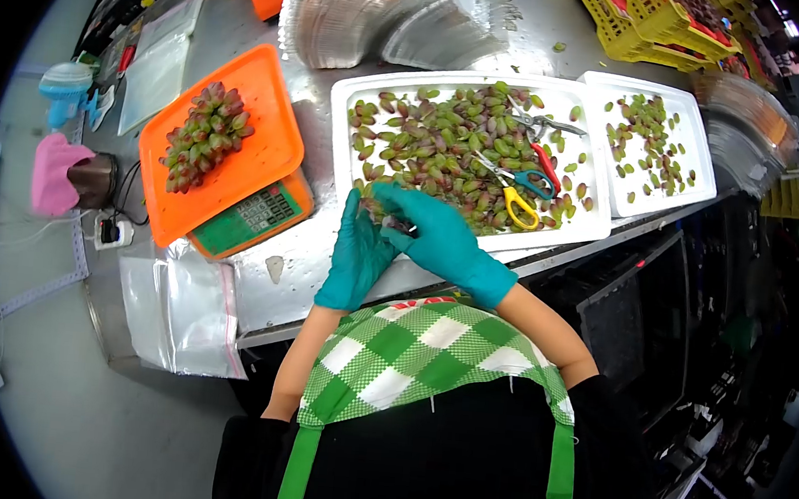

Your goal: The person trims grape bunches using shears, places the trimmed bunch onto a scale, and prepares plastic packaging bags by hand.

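Both my hands wear teal gloves and meet at the near left edge of a white foam tray (340, 140). My left hand (355, 257) is cupped upright around a few grapes (372, 208). My right hand (438, 239) curls over the same grapes from the other side; its fingers partly hide them. Many loose red-green grapes (456, 145) fill the tray. On them lie scissors (520, 206) with yellow and teal handles, and snips (545, 162) with one red handle and one dark. Left of the tray, a grape bunch (208, 138) sits on an orange scale (272, 134).
A second white tray (706, 172) with scattered grapes stands at the right. Stacked clear plastic containers (330, 15) and yellow crates (628, 32) are behind. Plastic bags (171, 310) overhang the table at the left, near a power strip (113, 231) and cables.
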`<action>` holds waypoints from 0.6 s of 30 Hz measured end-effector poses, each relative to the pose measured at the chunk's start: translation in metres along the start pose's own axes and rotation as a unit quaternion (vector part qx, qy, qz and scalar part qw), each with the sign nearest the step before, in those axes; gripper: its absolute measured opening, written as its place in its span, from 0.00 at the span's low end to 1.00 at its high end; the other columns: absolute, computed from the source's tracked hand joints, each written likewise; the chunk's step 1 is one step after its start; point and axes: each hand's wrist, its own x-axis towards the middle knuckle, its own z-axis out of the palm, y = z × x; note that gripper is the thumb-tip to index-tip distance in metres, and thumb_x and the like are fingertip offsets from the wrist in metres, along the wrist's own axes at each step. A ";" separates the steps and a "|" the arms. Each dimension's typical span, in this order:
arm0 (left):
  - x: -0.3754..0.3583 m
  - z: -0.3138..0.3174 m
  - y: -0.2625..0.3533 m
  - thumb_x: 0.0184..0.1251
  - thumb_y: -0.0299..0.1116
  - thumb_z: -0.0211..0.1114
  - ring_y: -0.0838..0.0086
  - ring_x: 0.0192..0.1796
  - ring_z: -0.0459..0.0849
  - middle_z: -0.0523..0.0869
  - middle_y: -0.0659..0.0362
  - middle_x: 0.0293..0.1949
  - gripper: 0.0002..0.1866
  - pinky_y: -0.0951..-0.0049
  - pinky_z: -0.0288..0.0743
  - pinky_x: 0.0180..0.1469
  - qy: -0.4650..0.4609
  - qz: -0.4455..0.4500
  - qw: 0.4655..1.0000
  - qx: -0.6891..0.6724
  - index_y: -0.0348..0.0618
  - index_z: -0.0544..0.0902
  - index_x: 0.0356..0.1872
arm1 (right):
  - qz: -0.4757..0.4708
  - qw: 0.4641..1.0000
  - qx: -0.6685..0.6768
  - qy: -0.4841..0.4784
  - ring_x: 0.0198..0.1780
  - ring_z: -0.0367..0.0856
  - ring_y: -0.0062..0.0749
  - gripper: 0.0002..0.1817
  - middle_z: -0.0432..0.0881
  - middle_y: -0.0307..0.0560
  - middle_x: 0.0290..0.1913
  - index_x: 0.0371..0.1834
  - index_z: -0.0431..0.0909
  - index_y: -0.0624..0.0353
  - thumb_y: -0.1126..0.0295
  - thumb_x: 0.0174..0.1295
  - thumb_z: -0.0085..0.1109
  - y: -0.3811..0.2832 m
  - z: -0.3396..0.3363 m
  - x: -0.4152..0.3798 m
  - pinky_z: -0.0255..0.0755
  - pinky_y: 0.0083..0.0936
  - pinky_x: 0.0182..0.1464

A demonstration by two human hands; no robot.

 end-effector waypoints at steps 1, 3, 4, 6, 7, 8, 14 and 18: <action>-0.001 0.007 0.002 0.62 0.54 0.48 0.62 0.52 0.72 0.70 0.52 0.50 0.31 0.60 0.70 0.53 -0.006 0.005 1.000 -0.022 0.43 0.60 0.59 | -0.006 0.999 0.022 0.027 0.39 0.78 0.27 0.25 0.76 0.45 0.41 0.55 0.68 0.51 0.74 0.51 0.58 -0.008 -0.002 0.000 0.71 0.22 0.41; 0.000 0.012 0.008 0.62 0.52 0.49 0.61 0.52 0.72 0.70 0.51 0.51 0.30 0.59 0.68 0.54 -0.020 0.017 0.997 -0.066 0.41 0.61 0.58 | -0.016 0.995 0.067 0.076 0.38 0.78 0.29 0.27 0.75 0.46 0.39 0.56 0.66 0.50 0.73 0.49 0.59 -0.017 -0.012 -0.003 0.72 0.23 0.39; 0.004 0.009 0.015 0.63 0.54 0.45 0.62 0.52 0.72 0.70 0.50 0.53 0.31 0.59 0.66 0.56 -0.164 -0.011 0.974 -0.153 0.40 0.63 0.57 | -0.024 0.992 0.070 0.105 0.38 0.77 0.29 0.28 0.76 0.45 0.38 0.57 0.66 0.48 0.75 0.49 0.58 -0.011 -0.013 -0.004 0.72 0.23 0.39; 0.000 0.012 0.016 0.63 0.54 0.45 0.61 0.54 0.71 0.69 0.50 0.55 0.31 0.59 0.65 0.57 -0.072 0.031 0.993 -0.091 0.40 0.62 0.58 | -0.003 0.986 0.081 0.144 0.37 0.77 0.28 0.25 0.76 0.43 0.36 0.54 0.70 0.47 0.78 0.50 0.56 -0.007 -0.018 -0.005 0.71 0.23 0.38; -0.002 0.021 0.018 0.63 0.54 0.45 0.60 0.55 0.70 0.68 0.50 0.56 0.31 0.59 0.65 0.57 -0.026 0.051 0.997 -0.060 0.40 0.62 0.58 | -0.003 0.989 0.068 0.128 0.37 0.77 0.27 0.24 0.76 0.43 0.37 0.53 0.71 0.50 0.79 0.50 0.56 -0.008 -0.020 -0.006 0.71 0.22 0.39; -0.002 0.020 0.019 0.65 0.53 0.43 0.62 0.56 0.69 0.68 0.50 0.56 0.30 0.62 0.66 0.57 -0.042 0.060 0.996 -0.059 0.39 0.62 0.58 | -0.003 0.992 0.055 0.112 0.38 0.76 0.26 0.22 0.75 0.43 0.39 0.52 0.72 0.52 0.79 0.50 0.56 -0.008 -0.021 -0.006 0.70 0.21 0.40; -0.001 0.017 0.016 0.66 0.53 0.41 0.68 0.50 0.74 0.71 0.51 0.52 0.31 0.69 0.70 0.51 -0.044 0.069 0.997 0.008 0.37 0.60 0.59 | -0.139 0.967 -0.195 0.088 0.36 0.72 0.40 0.16 0.74 0.44 0.35 0.41 0.75 0.54 0.71 0.46 0.60 -0.019 -0.007 0.012 0.67 0.32 0.38; -0.007 0.009 0.022 0.65 0.53 0.44 0.70 0.44 0.76 0.73 0.52 0.49 0.32 0.69 0.71 0.49 -0.029 0.101 0.994 -0.005 0.36 0.59 0.59 | -0.118 0.970 -0.210 0.034 0.36 0.73 0.39 0.15 0.74 0.45 0.36 0.38 0.76 0.55 0.72 0.44 0.60 -0.014 0.004 0.027 0.68 0.31 0.38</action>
